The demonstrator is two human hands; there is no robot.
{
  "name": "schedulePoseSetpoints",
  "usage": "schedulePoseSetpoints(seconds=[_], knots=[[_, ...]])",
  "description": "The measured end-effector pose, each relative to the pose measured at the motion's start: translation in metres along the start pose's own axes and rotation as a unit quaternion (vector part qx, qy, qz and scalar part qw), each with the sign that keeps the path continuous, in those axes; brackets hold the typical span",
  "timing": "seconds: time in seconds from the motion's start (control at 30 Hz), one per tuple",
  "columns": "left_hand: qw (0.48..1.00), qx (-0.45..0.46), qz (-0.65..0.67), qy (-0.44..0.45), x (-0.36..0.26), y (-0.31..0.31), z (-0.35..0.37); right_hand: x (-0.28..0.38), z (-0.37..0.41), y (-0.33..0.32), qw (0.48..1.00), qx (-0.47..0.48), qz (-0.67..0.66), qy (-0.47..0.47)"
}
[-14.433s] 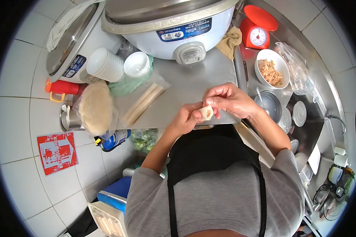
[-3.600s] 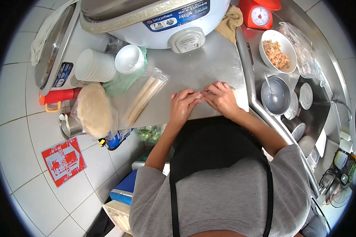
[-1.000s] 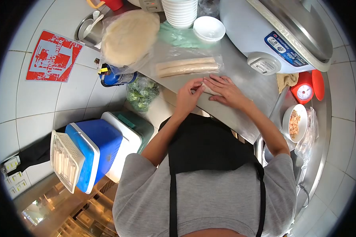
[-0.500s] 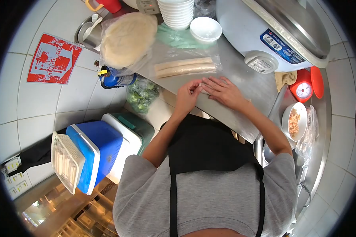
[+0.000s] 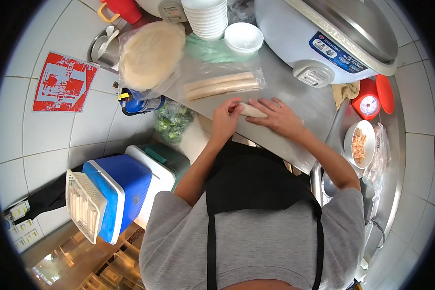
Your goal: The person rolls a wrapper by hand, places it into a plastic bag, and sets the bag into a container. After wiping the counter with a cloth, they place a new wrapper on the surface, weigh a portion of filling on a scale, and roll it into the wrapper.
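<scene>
A short pale roll point(image 5: 252, 110) lies on the steel counter point(image 5: 295, 92) near its front edge. My left hand point(image 5: 225, 119) pinches the roll's left end between thumb and fingers. Spread over its right part are the fingers of my right hand point(image 5: 279, 117), which rest on it. Just beyond my hands, two long pale rolls point(image 5: 222, 85) lie side by side on clear plastic. A stack of round pale wrappers point(image 5: 152, 54) sits in a plastic bag at the counter's left.
Stacked white bowls point(image 5: 205, 19), a single-looking bowl point(image 5: 244, 37) and a large rice cooker point(image 5: 324, 46) stand at the back. Right: a red scale point(image 5: 368, 104) and a bowl of filling point(image 5: 359, 146). Left: bagged greens point(image 5: 173, 123), a blue cooler point(image 5: 125, 183) and a basket of rolls point(image 5: 84, 205).
More of the short roll now shows between my hands. My right hand's fingers have spread and shifted slightly on it. The camera view has tilted a little.
</scene>
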State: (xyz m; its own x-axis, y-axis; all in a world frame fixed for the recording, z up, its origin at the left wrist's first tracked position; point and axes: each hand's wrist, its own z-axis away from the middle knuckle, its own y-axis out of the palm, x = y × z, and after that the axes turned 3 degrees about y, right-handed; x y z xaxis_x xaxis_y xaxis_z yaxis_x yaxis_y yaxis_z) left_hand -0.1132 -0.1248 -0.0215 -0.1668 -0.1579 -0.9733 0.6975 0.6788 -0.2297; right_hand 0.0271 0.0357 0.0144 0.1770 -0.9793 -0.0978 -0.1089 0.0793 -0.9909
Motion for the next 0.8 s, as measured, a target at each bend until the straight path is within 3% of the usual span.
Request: schedulePoseSetpoints(seconds=[0.13, 0.33, 0.53, 0.8], knots=[[1.0, 0.001, 0.014, -0.028, 0.0, -0.002, -0.002, 0.001, 0.004, -0.001, 0.989, -0.038, -0.133, 0.054], [0.997, 0.008, 0.077, 0.006, -0.001, 0.007, 0.005, -0.009, 0.016, 0.001, 0.956, -0.057, -0.226, 0.179], [0.999, -0.046, -0.004, 0.019, -0.002, 0.015, -0.006, -0.006, 0.033, -0.007, 0.957, -0.098, -0.165, 0.218], [0.999, -0.036, -0.021, 0.032, -0.004, 0.018, -0.013, -0.002, 0.048, 0.003, 0.948, -0.097, -0.176, 0.249]])
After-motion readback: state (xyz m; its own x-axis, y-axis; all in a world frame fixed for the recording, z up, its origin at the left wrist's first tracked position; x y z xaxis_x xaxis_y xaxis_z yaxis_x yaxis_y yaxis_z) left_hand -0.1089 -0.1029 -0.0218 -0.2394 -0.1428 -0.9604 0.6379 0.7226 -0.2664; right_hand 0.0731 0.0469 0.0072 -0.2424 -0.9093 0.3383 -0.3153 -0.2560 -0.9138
